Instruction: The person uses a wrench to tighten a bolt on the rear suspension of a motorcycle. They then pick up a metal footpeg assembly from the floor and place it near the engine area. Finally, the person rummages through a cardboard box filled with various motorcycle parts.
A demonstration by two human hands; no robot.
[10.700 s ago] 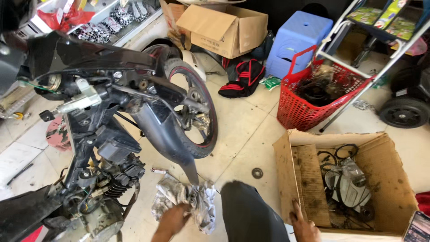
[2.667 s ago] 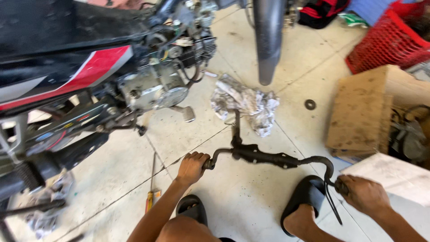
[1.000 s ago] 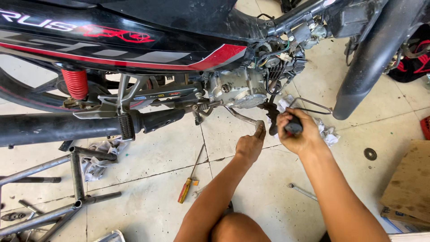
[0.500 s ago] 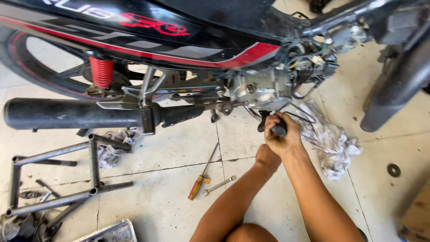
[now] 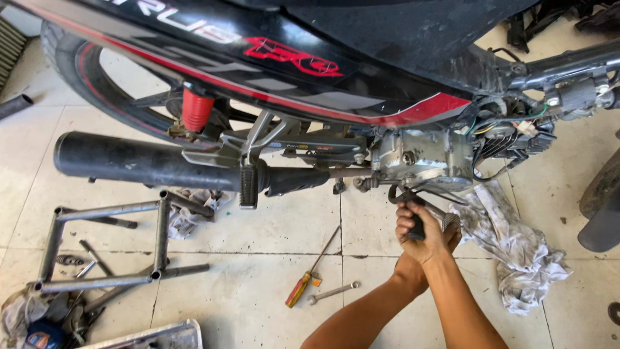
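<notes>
Gripping a black lever (image 5: 413, 216) under the engine block (image 5: 423, 160), the right hand (image 5: 420, 234) has its fingers wrapped fully round the dark grip end, fist shut tight. The left hand (image 5: 410, 265) sits just behind and below it, mostly hidden; it seems pressed against the right wrist, but whether it grasps anything cannot be told. The lever runs up toward 11 o'clock from the fist and meets the underside of the engine; a ribbed metal peg (image 5: 450, 222) shows just at 3 o'clock of the knuckles. Crumpled grey rag (image 5: 516, 249) lies on the floor tiles (image 5: 271, 226) at 3 to 4 o'clock of the hands. At 8 o'clock, well apart: a screwdriver with orange handle (image 5: 303, 284) and a small spanner (image 5: 332, 293) just beside it. Black exhaust pipe (image 5: 142, 165) runs level at 9 o'clock, with a footpeg (image 5: 248, 187) hanging over it. Red shock spring (image 5: 197, 110) at 10 o'clock against the rear wheel (image 5: 97, 84). Bare tubular metal frame (image 5: 110, 242) lies flat on the tiles far out at 9 o'clock, another rag (image 5: 190, 213) touching its corner.
</notes>
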